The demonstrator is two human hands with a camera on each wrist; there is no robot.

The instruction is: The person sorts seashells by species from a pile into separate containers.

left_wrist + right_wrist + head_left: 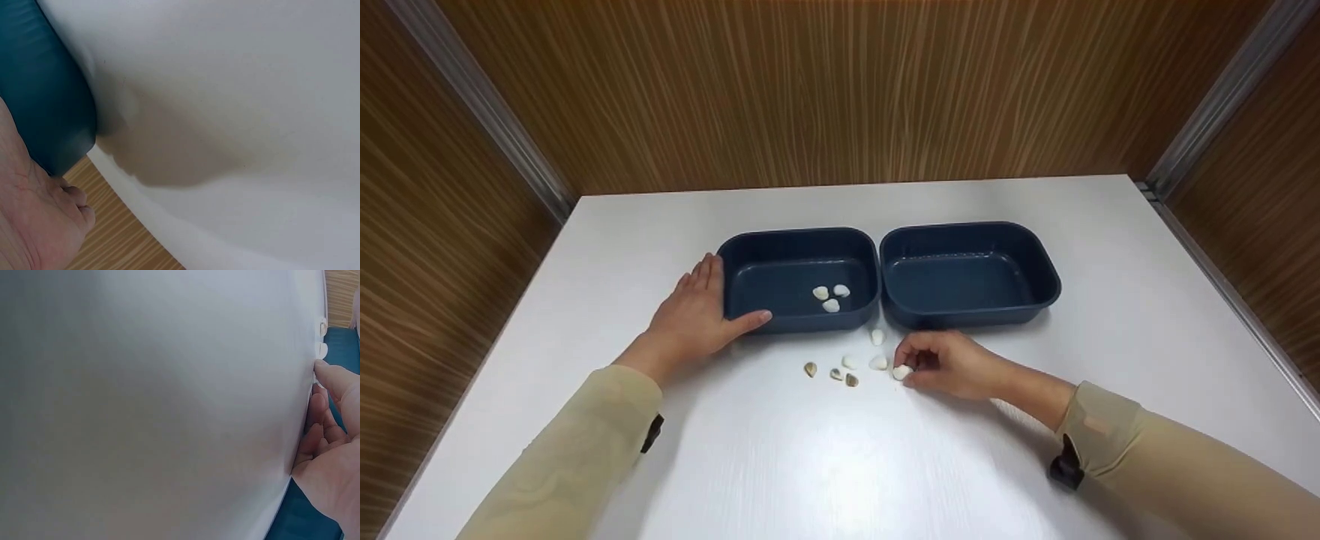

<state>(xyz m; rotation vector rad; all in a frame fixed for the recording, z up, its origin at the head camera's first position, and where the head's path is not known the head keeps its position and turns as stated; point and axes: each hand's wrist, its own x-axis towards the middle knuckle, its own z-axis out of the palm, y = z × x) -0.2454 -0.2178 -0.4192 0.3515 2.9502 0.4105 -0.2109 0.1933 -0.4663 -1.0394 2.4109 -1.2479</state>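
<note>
- The left hand (694, 315) lies flat against the outer left wall of the left tray (742, 251), fingers straight, thumb along the near wall, steadying it and gripping nothing.
- Three white shells (830, 297) sit inside that tray.
- On the white surface (825, 465) just in front of the trays lie three brownish shells (831, 372) and, beside them, more white shells (870, 354).
- The right tray (1039, 259) touches the left one and looks bare inside.
- The right hand (949, 364) has its fingers curled, pinching a white shell (901, 372) against the surface.
- This looks like sorting, mid-pick; the next move seems to call for lifting that shell clear and carrying it over a tray rim.
</note>
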